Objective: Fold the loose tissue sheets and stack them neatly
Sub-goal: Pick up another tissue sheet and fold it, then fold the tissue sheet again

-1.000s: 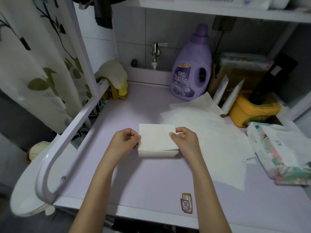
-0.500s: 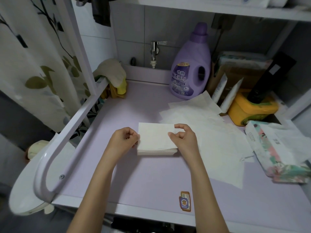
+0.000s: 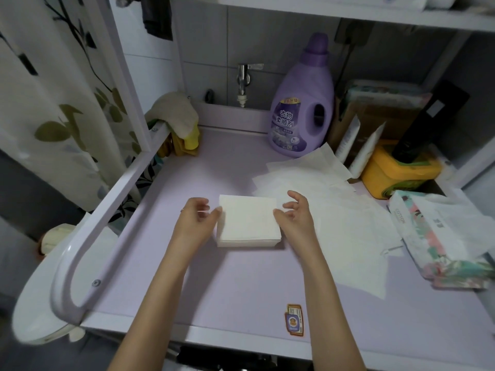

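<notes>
While left hand (image 3: 197,219) and right hand (image 3: 296,218) flank tissue stack (image 3: 249,220), fingers (image 3: 294,194) relaxed, holding nothing

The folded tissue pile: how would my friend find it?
Start at the big purple tabletop and look to its middle, in front of the tall purple bottle. Between the left hand and right hand sits the folded tissue pile. Unlike the loose sheets spread flat beside it, it is a small, thick, neat square.
</notes>
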`<action>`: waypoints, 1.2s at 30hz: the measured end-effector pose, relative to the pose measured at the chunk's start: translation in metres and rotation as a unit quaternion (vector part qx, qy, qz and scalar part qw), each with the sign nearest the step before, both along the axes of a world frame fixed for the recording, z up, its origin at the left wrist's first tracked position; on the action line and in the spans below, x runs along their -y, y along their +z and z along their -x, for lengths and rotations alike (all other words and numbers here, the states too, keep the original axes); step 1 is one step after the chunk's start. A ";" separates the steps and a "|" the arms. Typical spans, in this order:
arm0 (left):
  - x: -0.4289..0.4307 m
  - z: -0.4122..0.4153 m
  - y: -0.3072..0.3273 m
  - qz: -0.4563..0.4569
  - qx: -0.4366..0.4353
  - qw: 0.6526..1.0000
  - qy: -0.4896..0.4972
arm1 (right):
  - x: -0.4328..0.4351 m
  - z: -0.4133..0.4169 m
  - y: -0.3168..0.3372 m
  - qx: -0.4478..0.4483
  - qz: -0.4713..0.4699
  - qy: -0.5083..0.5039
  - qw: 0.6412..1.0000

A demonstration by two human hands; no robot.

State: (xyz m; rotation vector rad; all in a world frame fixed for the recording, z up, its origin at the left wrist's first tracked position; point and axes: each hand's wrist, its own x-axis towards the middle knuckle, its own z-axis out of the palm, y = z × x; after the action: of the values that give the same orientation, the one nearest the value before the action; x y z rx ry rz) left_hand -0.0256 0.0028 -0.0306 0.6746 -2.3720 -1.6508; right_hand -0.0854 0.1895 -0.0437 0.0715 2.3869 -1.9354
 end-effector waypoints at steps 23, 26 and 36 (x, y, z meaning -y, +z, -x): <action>-0.036 -0.006 0.008 0.026 -0.167 0.986 -0.003 | -0.052 -0.008 0.007 -0.045 -0.083 -0.140 0.986; -0.051 -0.009 0.013 0.053 -0.241 0.968 -0.048 | -0.090 -0.015 -0.002 -0.015 -0.317 -0.227 0.921; -0.092 -0.012 0.006 0.022 -0.256 0.953 -0.160 | -0.132 -0.011 -0.005 0.153 -0.281 -0.188 0.928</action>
State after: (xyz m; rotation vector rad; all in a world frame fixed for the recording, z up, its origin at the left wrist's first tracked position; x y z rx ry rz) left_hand -0.0135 0.0951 -0.0244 -0.1542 -2.1902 -1.6249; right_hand -0.0742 0.3211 -0.0485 0.8464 2.7454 -1.1397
